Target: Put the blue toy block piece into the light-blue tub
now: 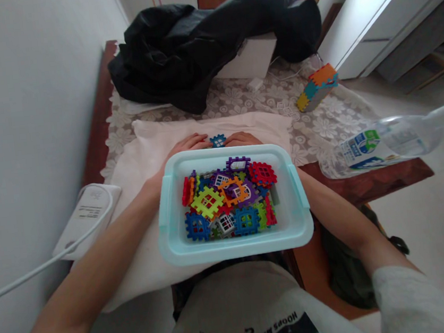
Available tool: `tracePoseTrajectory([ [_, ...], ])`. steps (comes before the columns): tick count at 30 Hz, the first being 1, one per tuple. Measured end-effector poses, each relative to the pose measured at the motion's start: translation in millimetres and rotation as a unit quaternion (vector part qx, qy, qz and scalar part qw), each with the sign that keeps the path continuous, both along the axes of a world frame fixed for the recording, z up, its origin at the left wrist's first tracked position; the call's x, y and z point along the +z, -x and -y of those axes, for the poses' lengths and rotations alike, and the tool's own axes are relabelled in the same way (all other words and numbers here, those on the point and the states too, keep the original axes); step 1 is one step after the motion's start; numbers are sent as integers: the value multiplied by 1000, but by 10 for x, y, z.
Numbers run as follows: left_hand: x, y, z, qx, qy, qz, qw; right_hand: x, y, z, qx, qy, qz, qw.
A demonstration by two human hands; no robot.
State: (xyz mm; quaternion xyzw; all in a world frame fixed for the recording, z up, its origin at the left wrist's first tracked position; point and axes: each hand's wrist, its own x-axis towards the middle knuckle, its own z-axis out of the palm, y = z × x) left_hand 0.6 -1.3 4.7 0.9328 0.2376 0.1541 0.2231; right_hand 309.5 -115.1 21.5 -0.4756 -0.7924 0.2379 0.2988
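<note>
Beyond the far rim of a pale turquoise plastic tub [237, 248], my left hand [188, 144] and my right hand [243, 139] face each other. Between their fingertips is a blue interlocking building tile [218, 140] with a window-like grid and toothed edges. Fingers of both hands are closed at its sides; the tub's rim hides their lower parts. A speck of red shows by my left fingers. Loose tiles fill the tub, among them a lime green tile [207, 202], an orange tile [233, 191], a red tile [263, 173] and a blue tile [197, 226].
White cloth [125, 161] lies under the tub on a lace-covered table. A joined block of foam-like coloured tiles [317, 87] stands at the back right, near a clear plastic bottle [387, 142]. Black fabric [192, 47] lies across the back. A white corded box [87, 216] is at left.
</note>
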Motion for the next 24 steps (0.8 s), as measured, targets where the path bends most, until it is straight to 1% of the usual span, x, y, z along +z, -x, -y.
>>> tracePoseTrajectory([
  [3, 119, 5, 61, -9, 15, -5, 1000, 41, -7, 64, 2, -25, 31, 999],
  [7, 312, -20, 146, -12, 38, 22, 999, -2, -36, 58, -6, -49, 52, 997],
  [9, 367, -50, 177, -6, 42, 33, 999, -38, -49, 32, -21, -49, 64, 997],
  [11, 386, -81, 200, 11, 49, 55, 997, -61, -57, 9, -25, -35, 95, 995],
  [13, 372, -104, 211, 46, 56, 82, 994, -61, -60, 1, -23, -22, 121, 992],
  [15, 332, -119, 203, 74, 56, 101, 991, -46, -57, 8, -23, -23, 125, 992],
  [19, 209, -136, 128, 78, 43, 103, 991, -50, -41, 14, -50, -34, 113, 992],
  [22, 123, -141, 67, 83, 24, 108, 990, -95, -38, -12, -89, -15, 123, 988],
  [24, 82, -134, 45, 79, 16, 107, 991, -117, -46, -25, -95, -6, 124, 988],
])
